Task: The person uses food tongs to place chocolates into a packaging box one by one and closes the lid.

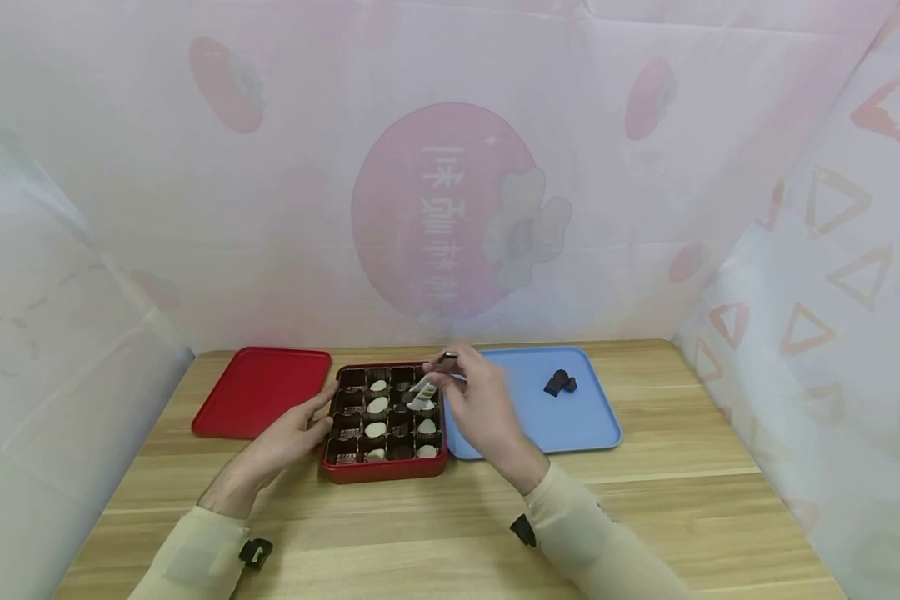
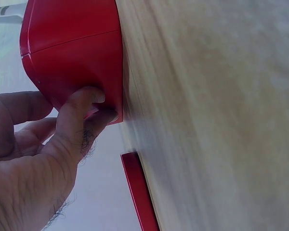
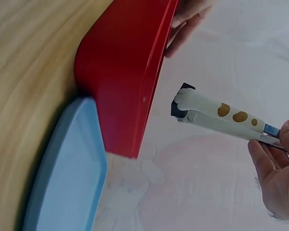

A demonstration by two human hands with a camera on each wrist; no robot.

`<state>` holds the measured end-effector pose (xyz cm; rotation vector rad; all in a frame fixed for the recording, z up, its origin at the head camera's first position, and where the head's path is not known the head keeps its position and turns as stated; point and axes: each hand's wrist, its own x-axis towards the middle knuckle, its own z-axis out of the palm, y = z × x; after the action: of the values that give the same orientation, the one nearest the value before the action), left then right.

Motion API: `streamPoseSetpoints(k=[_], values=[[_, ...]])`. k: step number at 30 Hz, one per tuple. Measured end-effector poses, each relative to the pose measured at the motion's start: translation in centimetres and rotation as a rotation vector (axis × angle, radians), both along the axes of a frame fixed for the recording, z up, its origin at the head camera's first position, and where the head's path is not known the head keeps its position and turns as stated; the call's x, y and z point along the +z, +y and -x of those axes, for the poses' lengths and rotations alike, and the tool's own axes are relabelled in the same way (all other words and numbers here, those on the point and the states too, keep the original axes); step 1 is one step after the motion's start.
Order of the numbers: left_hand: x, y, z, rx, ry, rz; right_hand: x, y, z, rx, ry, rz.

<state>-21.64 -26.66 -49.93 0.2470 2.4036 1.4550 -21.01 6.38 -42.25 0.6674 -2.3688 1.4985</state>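
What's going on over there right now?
A person's right-hand grip holds white, brown-spotted tongs pinching a dark brown block over a square red box with dark compartments. The left-hand grip touches the box's side. Pale oval pieces sit in some compartments, and more dark brown pieces lie on a rectangular light-blue tray.

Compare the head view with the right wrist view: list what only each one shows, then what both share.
Only the head view: the flat red tray, pale oval pieces inside the square red box, and small dark pieces on the light-blue rectangular tray.

Clearly only in the right wrist view: the dark block between the tips of the white brown-spotted tongs.

Both: box, blue tray, tongs, right hand holding them, left hand, wooden table.
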Motion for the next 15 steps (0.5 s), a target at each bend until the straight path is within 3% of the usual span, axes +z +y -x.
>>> streamPoseSetpoints(k=[10,15], values=[[0.2,-0.2,0.0,-0.016,0.039,0.072,-0.3,-3.8,-1.8,0.107,0.049,-0.031],[0.3,-0.2,0.0,-0.011,0.017,0.069,-0.8,-5.3,-2.4,0.172,0.049,-0.053]])
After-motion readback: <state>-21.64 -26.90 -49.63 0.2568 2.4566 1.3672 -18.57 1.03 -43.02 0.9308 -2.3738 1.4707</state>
